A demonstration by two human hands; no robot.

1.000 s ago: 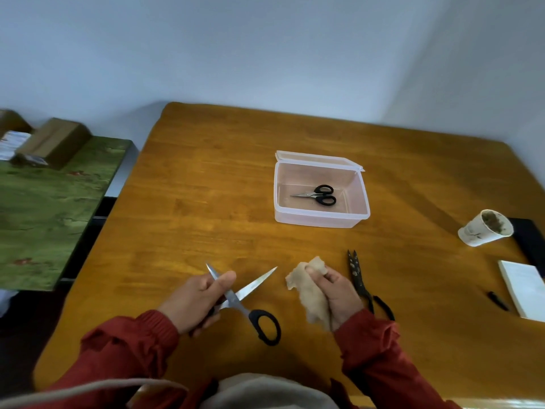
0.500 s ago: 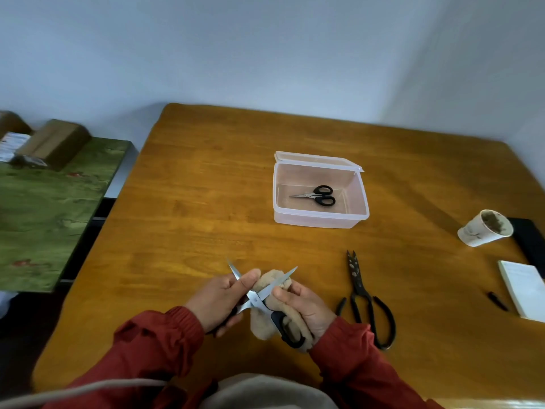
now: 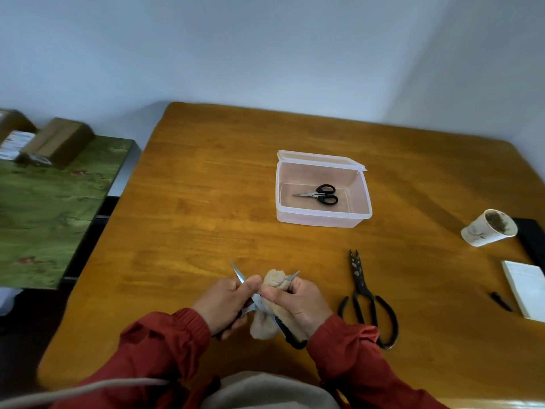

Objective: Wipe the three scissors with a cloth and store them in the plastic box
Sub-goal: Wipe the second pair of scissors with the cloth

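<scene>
- Lower centre: the left hand (image 3: 227, 302) has its grip curled tight round the silver-bladed scissors (image 3: 256, 299), thumb against one blade, blades spread wide.
- The right hand (image 3: 300, 305) has its grip pinched on the beige cloth (image 3: 272, 283), folded over the other blade, whose tip pokes out.
- Best done, I'd say, by drawing the cloth from pivot to tip with fingers on the flat, never across the edge.
- Just right, black shears (image 3: 365, 302) lie on the desk (image 3: 206, 216).
- Upper centre: the plastic box (image 3: 323, 221) is open, with small black-handled scissors (image 3: 321, 195) inside; two to go.
</scene>
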